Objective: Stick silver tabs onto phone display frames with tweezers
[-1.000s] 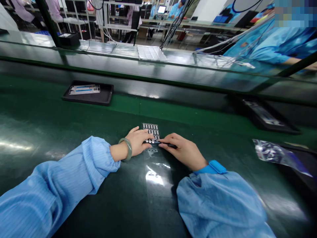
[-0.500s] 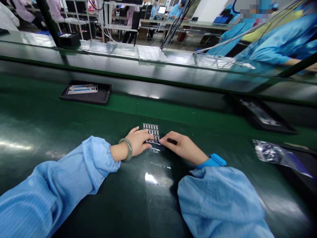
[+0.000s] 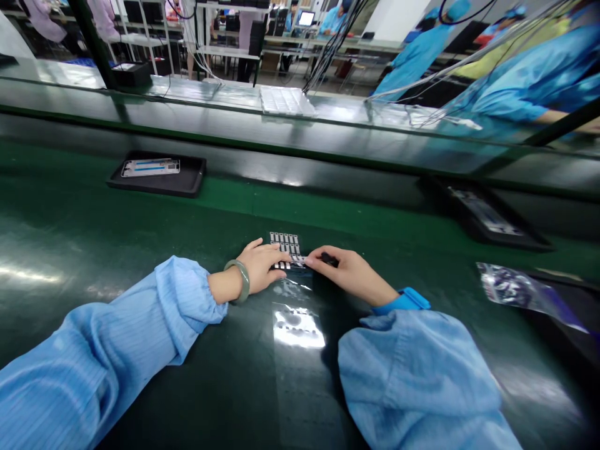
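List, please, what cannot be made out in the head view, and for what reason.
Head view:
Sheet: part of it, covered by the left hand.
Black thing: its full shape, hidden by the right hand.
Part in the right tray: fine details, blurred.
Bag: any print, too blurred.
Right sleeve: its upper end, cut off by the bottom edge.

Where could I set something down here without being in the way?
Bare dark-green work surface shows between the light-blue left sleeve and the black rectangular tray at left, and between the right hand and the silvery plastic bag. The middle is crowded: the left hand partly covers the sheet of small grey pieces, right hand close by.
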`<state>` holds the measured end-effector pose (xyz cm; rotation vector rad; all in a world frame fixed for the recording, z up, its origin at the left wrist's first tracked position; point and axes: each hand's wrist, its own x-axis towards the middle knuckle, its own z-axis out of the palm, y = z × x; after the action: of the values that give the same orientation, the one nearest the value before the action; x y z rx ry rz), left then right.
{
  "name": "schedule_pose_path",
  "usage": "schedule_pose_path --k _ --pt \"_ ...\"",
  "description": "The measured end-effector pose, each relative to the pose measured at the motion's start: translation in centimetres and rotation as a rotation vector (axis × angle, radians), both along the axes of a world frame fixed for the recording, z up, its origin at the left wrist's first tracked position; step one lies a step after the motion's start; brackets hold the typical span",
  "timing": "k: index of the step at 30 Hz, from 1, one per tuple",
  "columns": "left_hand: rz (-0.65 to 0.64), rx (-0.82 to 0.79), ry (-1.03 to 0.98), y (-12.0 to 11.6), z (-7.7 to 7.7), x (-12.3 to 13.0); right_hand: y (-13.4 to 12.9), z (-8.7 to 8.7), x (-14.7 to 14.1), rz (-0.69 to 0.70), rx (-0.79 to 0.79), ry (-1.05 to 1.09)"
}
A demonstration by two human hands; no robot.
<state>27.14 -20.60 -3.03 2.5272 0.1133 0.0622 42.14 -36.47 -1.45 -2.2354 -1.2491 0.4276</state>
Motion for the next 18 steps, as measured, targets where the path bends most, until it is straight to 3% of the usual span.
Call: schedule_pose_path --k 9,14,18 --pt "-0.005 0.003 -0.017 0.1 0.1 -0.1 -1.3 1.6 -1.7 -0.071 0.129 -0.162" --pt "-0.011 0.007 -0.034 -0.1 0.0 -0.3 -3.8 0.9 -6.2 0.184 0.100 -0.472" --pt "-0.014 0.009 -0.039 -0.2 0.0 -0.3 -4.8 -1.0 -8.4 0.262 0.053 -0.511"
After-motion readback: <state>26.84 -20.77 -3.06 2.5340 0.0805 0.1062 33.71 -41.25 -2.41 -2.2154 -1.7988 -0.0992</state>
